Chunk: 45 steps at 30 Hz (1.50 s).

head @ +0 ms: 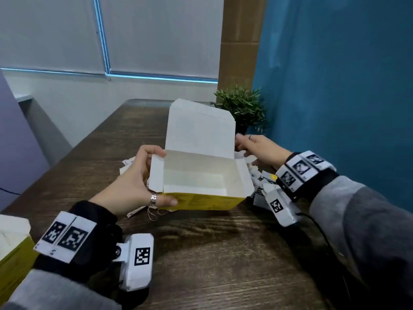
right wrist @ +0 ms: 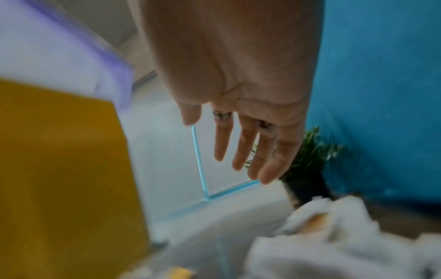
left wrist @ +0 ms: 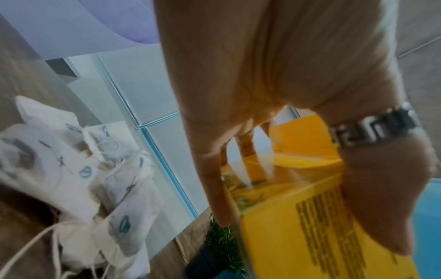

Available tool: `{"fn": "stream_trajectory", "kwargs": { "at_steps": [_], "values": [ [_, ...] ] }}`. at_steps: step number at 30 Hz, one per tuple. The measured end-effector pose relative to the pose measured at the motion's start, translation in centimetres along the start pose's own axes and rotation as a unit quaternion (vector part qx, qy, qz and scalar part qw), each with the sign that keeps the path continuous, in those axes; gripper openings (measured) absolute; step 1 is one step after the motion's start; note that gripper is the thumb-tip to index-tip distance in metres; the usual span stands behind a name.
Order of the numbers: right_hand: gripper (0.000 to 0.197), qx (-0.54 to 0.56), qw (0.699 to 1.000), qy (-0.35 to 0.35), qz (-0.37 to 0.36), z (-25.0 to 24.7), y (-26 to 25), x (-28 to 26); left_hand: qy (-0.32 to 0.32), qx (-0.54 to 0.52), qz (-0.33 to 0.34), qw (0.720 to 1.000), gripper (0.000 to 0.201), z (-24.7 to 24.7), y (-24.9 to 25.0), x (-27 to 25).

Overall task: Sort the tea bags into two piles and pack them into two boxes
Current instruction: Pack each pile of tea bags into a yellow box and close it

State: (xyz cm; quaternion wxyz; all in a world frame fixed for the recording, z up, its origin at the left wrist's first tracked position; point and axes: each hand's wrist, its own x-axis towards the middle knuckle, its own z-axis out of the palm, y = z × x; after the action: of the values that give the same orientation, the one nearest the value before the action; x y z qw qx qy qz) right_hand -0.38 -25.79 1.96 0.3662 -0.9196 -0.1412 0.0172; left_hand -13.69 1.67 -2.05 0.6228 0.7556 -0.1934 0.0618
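Observation:
An open yellow box (head: 201, 175) with a white inside and its lid flap raised stands in the middle of the table. It looks empty. My left hand (head: 143, 182) grips its left end, thumb on the yellow front (left wrist: 310, 226), fingers behind the side flap. My right hand (head: 257, 148) is beside the box's right end with fingers straight (right wrist: 250, 151), near the lid's edge and holding nothing. One pile of white tea bags (left wrist: 71, 179) with strings lies behind the left hand. Another pile (head: 263, 177) lies under the right wrist (right wrist: 334, 236).
A second yellow box (head: 13, 249) sits at the table's near left edge. A small potted plant (head: 243, 108) stands at the back right against a blue wall (head: 335, 86). The dark wooden table (head: 212, 253) stretches toward me.

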Motion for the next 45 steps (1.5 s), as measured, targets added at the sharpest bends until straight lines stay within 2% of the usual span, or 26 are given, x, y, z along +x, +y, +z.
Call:
{"fn": "stream_trajectory", "kwargs": {
  "at_steps": [2, 3, 5, 8, 10, 14, 18, 22, 24, 26, 28, 32, 33, 35, 37, 39, 42, 45],
  "values": [
    [0.048, 0.167, 0.982, -0.082, 0.007, -0.2, -1.4, -1.2, -0.009, -0.005, -0.003, 1.0, 0.092, 0.3, 0.2, -0.1],
    [0.04, 0.203, 0.973, -0.105, -0.013, -0.3, -1.6, -1.6, -0.011, -0.008, -0.004, 1.0, 0.092, 0.4, 0.2, -0.1],
    [0.022, 0.253, 0.959, -0.108, -0.066, -0.4, -1.9, -2.5, -0.003, -0.015, -0.007, 1.0, 0.096, 0.5, 0.2, -0.1],
    [0.019, 0.308, 0.94, -0.082, -0.125, -0.4, -1.8, -3.5, 0.01, -0.024, -0.013, 1.0, 0.099, 0.5, 0.2, 0.0],
    [0.015, 0.289, 0.941, -0.059, -0.164, -0.2, -1.7, -4.6, 0.014, -0.032, -0.016, 0.999, 0.097, 0.5, 0.0, 0.1],
    [0.025, 0.218, 0.951, -0.018, -0.219, 0.7, -1.3, -6.2, 0.017, -0.056, -0.002, 0.998, 0.096, 0.5, -0.1, 0.2],
    [0.014, 0.211, 0.947, 0.011, -0.242, 1.5, -0.7, -6.7, 0.016, -0.055, 0.001, 0.998, 0.096, 0.4, 0.0, 0.1],
    [0.019, 0.174, 0.952, 0.023, -0.252, 1.3, -0.8, -7.0, 0.019, -0.06, -0.002, 0.998, 0.097, 0.5, 0.2, 0.1],
    [0.015, 0.189, 0.954, 0.032, -0.229, 1.0, -1.4, -7.0, 0.015, -0.063, -0.009, 0.998, 0.097, 0.5, 0.3, 0.1],
    [0.012, 0.239, 0.956, 0.053, -0.161, 0.5, -1.8, -6.4, 0.0, -0.062, -0.014, 0.998, 0.097, 0.8, 0.6, -0.1],
    [0.017, 0.28, 0.955, 0.044, -0.091, 0.0, -2.0, -5.5, -0.027, -0.045, -0.01, 0.999, 0.099, 1.1, 0.8, -0.1],
    [0.015, 0.198, 0.978, -0.06, -0.018, 0.0, -1.4, -3.6, -0.061, 0.009, -0.034, 0.997, 0.107, 1.2, 0.9, -0.3],
    [0.017, 0.198, 0.978, -0.066, 0.003, -0.2, -1.1, -3.0, -0.057, 0.008, -0.043, 0.997, 0.11, 1.0, 0.8, -0.3],
    [0.02, 0.186, 0.981, -0.034, 0.033, -1.1, 0.2, -2.0, -0.029, 0.006, -0.056, 0.998, 0.115, 0.5, 0.5, -0.2],
    [0.014, 0.123, 0.991, -0.001, 0.056, -2.4, 1.9, -1.3, -0.005, 0.011, -0.072, 0.997, 0.12, 0.3, 0.3, 0.1],
    [0.011, -0.004, 0.996, -0.018, 0.083, -3.3, 4.1, -1.0, 0.014, 0.013, -0.082, 0.996, 0.129, 0.3, -0.1, 0.2],
    [0.033, -0.188, 0.967, -0.121, 0.117, -3.5, 6.7, -1.2, 0.045, 0.018, -0.092, 0.995, 0.13, 0.1, -0.6, 0.4],
    [0.047, -0.234, 0.95, -0.156, 0.133, -2.7, 8.4, -1.3, 0.049, 0.032, -0.099, 0.993, 0.126, -0.1, -0.8, 0.5]
  ]
}}
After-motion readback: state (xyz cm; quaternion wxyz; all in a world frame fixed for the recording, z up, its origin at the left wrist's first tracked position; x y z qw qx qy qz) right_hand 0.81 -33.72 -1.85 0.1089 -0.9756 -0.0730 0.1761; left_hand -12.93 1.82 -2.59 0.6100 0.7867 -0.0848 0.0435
